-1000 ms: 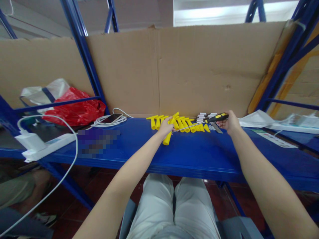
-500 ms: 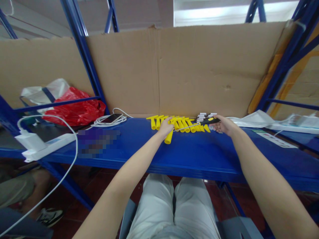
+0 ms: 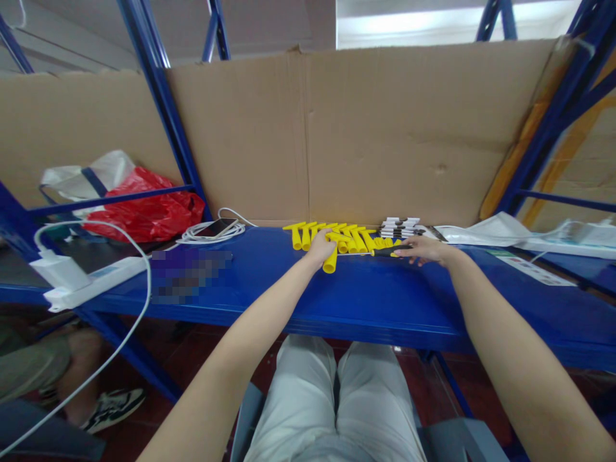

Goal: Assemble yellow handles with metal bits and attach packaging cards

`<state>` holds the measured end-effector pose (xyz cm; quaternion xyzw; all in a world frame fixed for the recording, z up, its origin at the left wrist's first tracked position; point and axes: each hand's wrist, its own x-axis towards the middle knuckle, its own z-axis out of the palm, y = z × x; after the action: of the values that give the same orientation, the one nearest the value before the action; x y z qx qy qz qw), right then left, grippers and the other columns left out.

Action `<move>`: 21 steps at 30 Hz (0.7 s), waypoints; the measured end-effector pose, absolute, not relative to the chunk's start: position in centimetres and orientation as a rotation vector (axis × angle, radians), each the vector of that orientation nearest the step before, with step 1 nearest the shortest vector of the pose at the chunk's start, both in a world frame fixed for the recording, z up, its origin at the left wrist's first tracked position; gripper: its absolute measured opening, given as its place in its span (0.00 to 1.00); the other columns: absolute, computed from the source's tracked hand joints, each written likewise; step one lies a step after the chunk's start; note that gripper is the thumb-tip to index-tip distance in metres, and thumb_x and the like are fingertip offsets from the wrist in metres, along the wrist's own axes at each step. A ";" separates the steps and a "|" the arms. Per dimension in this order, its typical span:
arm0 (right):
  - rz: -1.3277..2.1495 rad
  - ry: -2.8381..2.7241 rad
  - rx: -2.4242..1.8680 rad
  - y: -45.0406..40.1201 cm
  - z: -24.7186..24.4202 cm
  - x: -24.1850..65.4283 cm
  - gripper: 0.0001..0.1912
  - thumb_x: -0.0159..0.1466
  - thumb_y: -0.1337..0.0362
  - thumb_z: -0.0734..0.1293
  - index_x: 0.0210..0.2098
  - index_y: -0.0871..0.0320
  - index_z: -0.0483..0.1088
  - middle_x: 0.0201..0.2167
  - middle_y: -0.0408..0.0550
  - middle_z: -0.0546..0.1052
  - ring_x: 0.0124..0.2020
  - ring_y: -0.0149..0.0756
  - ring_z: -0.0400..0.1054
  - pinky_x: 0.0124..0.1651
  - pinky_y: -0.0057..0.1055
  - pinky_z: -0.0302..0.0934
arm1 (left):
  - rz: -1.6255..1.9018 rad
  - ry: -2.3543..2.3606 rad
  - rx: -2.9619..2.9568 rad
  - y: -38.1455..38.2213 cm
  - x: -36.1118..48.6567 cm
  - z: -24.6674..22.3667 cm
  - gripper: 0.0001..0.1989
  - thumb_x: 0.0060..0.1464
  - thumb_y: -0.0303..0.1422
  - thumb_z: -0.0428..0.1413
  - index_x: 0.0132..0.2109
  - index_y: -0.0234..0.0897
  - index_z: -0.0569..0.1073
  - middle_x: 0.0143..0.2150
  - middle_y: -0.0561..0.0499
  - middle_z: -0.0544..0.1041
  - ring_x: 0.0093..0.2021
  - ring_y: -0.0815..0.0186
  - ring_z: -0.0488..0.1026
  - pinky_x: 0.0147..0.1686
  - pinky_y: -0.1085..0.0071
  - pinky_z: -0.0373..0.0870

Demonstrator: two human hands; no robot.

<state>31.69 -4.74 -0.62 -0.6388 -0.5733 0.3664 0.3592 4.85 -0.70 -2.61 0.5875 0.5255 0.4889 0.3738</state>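
My left hand (image 3: 321,249) is closed around a yellow plastic tube-shaped piece (image 3: 330,265), whose round end points toward me. A screwdriver (image 3: 385,252) with a black and yellow handle lies low and almost level over the blue shelf. My right hand (image 3: 423,250) grips the handle's end with its fingers. The screwdriver's thin shaft reaches left to the held piece; its tip is hidden there. Just behind my left hand, several yellow T-shaped pieces (image 3: 297,237) lie in a row. Smaller yellow parts (image 3: 385,243) sit beside the screwdriver.
Several white-and-black small parts (image 3: 399,226) are stacked near the cardboard wall (image 3: 385,135). To the left are a phone (image 3: 216,228) with a coiled white cable, a power strip (image 3: 96,282) and a red bag (image 3: 149,205). A white packet (image 3: 495,230) lies right, on the blue shelf (image 3: 375,301).
The screwdriver has come down and toward me, from slanted to nearly level. My right hand has shifted slightly left and lower with it. The yellow piece in my left hand has turned slightly.
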 end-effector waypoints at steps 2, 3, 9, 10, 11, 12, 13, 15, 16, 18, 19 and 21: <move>0.937 -1.540 -1.672 -4.7 -0.8 31.7 0.19 0.41 0.64 0.82 0.30 0.59 0.74 0.20 0.44 0.76 0.19 0.30 0.67 0.14 0.20 0.56 | 1.219 1.350 1.469 -0.8 4.8 -2.5 0.31 0.53 0.18 0.56 0.64 0.35 0.68 0.56 0.39 0.76 0.50 0.61 0.78 0.51 0.67 0.73; 0.933 -1.561 -1.679 -4.6 -0.9 31.7 0.20 0.40 0.64 0.82 0.29 0.58 0.74 0.20 0.43 0.75 0.19 0.30 0.67 0.14 0.20 0.56 | 1.206 1.350 1.453 -0.9 4.8 -2.4 0.31 0.53 0.18 0.56 0.64 0.35 0.67 0.57 0.39 0.76 0.49 0.62 0.78 0.50 0.67 0.73; 0.774 -1.612 -1.745 -4.2 -1.4 31.6 0.18 0.37 0.67 0.81 0.23 0.57 0.71 0.14 0.38 0.69 0.15 0.27 0.62 0.12 0.20 0.52 | 1.150 1.326 1.423 -1.5 4.9 -1.9 0.31 0.54 0.17 0.53 0.64 0.33 0.65 0.58 0.40 0.75 0.47 0.64 0.78 0.43 0.73 0.75; 0.739 -1.623 -1.759 -4.1 -1.5 31.6 0.18 0.38 0.68 0.81 0.23 0.57 0.71 0.13 0.38 0.69 0.14 0.27 0.62 0.11 0.20 0.52 | 1.144 1.318 1.423 -1.7 4.9 -1.8 0.31 0.54 0.17 0.53 0.64 0.31 0.65 0.58 0.39 0.75 0.46 0.64 0.78 0.42 0.74 0.75; 0.718 -1.633 -1.765 -4.0 -1.5 31.6 0.17 0.38 0.68 0.81 0.22 0.57 0.71 0.13 0.38 0.68 0.14 0.27 0.61 0.11 0.20 0.51 | 1.141 1.312 1.423 -1.7 5.0 -1.7 0.30 0.53 0.17 0.53 0.64 0.30 0.64 0.57 0.39 0.75 0.46 0.64 0.78 0.41 0.74 0.74; 0.715 -1.645 -1.761 -3.9 -1.6 31.6 0.17 0.39 0.69 0.81 0.22 0.57 0.71 0.13 0.38 0.68 0.13 0.27 0.61 0.11 0.19 0.51 | 1.139 1.311 1.426 -1.8 5.0 -1.7 0.30 0.53 0.17 0.53 0.64 0.29 0.64 0.57 0.38 0.75 0.46 0.64 0.78 0.40 0.74 0.74; 0.723 -1.655 -1.752 -3.9 -1.6 31.7 0.16 0.39 0.69 0.81 0.22 0.57 0.71 0.13 0.38 0.68 0.13 0.26 0.61 0.11 0.19 0.50 | 1.137 1.316 1.429 -1.8 5.0 -1.7 0.30 0.53 0.17 0.53 0.64 0.29 0.65 0.57 0.38 0.75 0.45 0.64 0.78 0.39 0.74 0.74; 0.747 -1.673 -1.735 -3.8 -1.6 31.8 0.16 0.39 0.68 0.81 0.22 0.57 0.71 0.13 0.38 0.68 0.13 0.25 0.60 0.11 0.19 0.49 | 1.126 1.334 1.437 -1.7 5.0 -1.8 0.30 0.53 0.18 0.54 0.64 0.32 0.65 0.55 0.40 0.77 0.44 0.64 0.78 0.37 0.74 0.74; 0.747 -1.684 -1.736 -3.8 -1.5 31.9 0.17 0.39 0.66 0.81 0.23 0.57 0.71 0.13 0.38 0.69 0.13 0.25 0.60 0.11 0.19 0.49 | 1.119 1.345 1.441 -1.6 5.0 -1.9 0.30 0.53 0.18 0.54 0.63 0.33 0.65 0.54 0.41 0.77 0.43 0.64 0.78 0.36 0.74 0.74; 0.719 -1.721 -1.760 -3.9 -1.4 31.9 0.18 0.39 0.63 0.82 0.24 0.58 0.72 0.15 0.39 0.71 0.15 0.26 0.62 0.11 0.19 0.51 | 1.111 1.365 1.458 -1.5 4.9 -2.0 0.30 0.52 0.19 0.55 0.63 0.34 0.66 0.53 0.41 0.78 0.42 0.64 0.79 0.35 0.74 0.74; 0.698 -1.741 -1.776 -3.9 -1.4 31.9 0.18 0.40 0.61 0.82 0.25 0.58 0.73 0.16 0.40 0.72 0.15 0.27 0.63 0.12 0.20 0.52 | 1.110 1.374 1.468 -1.4 4.9 -2.1 0.31 0.52 0.19 0.55 0.63 0.34 0.66 0.53 0.40 0.78 0.41 0.64 0.79 0.36 0.73 0.74; 0.661 -1.779 -1.805 -4.0 -1.3 31.8 0.18 0.41 0.59 0.81 0.25 0.58 0.73 0.17 0.42 0.73 0.16 0.28 0.64 0.13 0.21 0.53 | 1.111 1.385 1.482 -1.5 5.0 -2.0 0.31 0.52 0.19 0.55 0.63 0.32 0.66 0.53 0.39 0.77 0.41 0.63 0.78 0.37 0.72 0.73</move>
<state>31.80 -4.03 -1.26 -0.6659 -0.6560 0.2440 0.2582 4.96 -1.47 -2.04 0.5866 0.5482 0.4395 0.4027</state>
